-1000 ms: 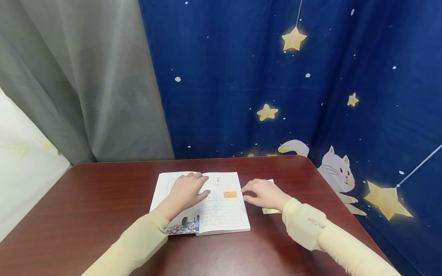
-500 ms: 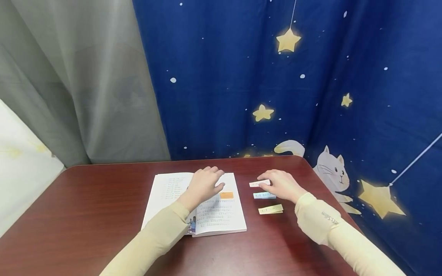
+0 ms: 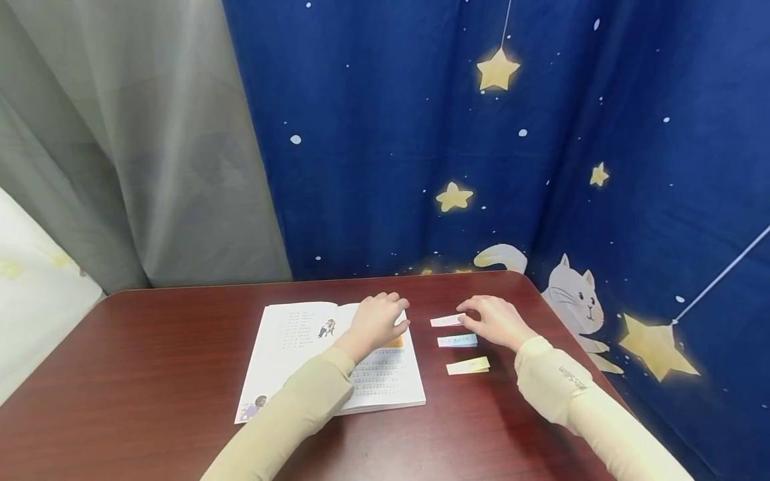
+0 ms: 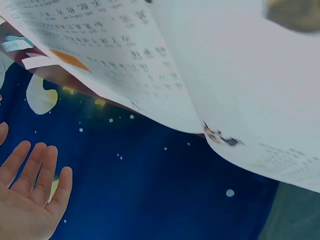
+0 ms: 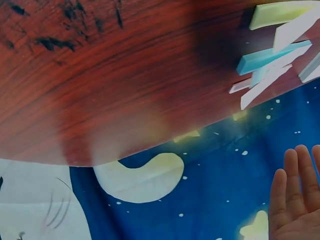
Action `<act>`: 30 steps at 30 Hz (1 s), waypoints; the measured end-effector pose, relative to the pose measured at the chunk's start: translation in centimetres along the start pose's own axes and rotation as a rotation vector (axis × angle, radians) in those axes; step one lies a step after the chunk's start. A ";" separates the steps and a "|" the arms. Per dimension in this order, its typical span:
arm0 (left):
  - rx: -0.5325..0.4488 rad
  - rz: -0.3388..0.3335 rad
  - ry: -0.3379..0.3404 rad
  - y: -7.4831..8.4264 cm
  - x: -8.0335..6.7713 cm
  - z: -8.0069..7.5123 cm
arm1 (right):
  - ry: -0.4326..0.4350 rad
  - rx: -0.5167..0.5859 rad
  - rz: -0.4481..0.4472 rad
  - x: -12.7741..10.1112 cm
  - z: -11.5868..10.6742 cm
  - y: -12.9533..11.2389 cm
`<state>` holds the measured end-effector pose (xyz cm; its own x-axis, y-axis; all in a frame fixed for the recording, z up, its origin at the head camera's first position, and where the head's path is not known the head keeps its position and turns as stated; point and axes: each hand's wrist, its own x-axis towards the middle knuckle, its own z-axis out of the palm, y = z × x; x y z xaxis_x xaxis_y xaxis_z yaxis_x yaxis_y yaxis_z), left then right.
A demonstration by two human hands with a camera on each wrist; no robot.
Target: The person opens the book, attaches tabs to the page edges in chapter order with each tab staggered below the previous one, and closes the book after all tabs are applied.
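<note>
An open book point(image 3: 283, 374) lies on the table with printed text and small pictures, and an orange sticky note point(image 3: 394, 343) on its right page. My left hand point(image 3: 375, 324) is over that page, fingers loosely extended and holding nothing; its wrist view shows the straight fingers point(image 4: 36, 175). To the right of the book, three folded paper strips lie in a column: pale pink point(image 3: 445, 321), blue point(image 3: 457, 341) and yellow point(image 3: 468, 365). My right hand point(image 3: 496, 322) is at the pink strip's right end, its fingers relaxed. Whether its thumb touches that strip cannot be told.
The dark red-brown table point(image 3: 150, 361) ends at a rounded back edge. Behind it hang a grey curtain point(image 3: 198, 167) and a blue curtain point(image 3: 373, 167) with stars and a cat. Pale sleeves cover both forearms.
My left hand has moved right, from the book's middle onto its right page. My right hand has drawn away from the book to the right, uncovering the paper strips.
</note>
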<state>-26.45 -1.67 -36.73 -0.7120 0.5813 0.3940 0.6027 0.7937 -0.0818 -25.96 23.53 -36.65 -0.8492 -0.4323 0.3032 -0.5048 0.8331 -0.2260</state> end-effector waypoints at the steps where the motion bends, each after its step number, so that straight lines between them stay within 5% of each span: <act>1: -0.003 0.002 -0.001 0.2 0.2 0.2 | 0.003 0.003 0.006 0.0 0.1 0.2; 30: -0.045 -0.118 -0.201 3.5 4.5 5.5 | -0.047 -0.064 0.129 2.5 4.1 2.7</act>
<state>-29.51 4.68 -40.32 -0.8329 0.5128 0.2079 0.5237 0.8519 -0.0034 -30.09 23.22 -40.31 -0.9136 -0.3346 0.2312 -0.3812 0.9026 -0.2001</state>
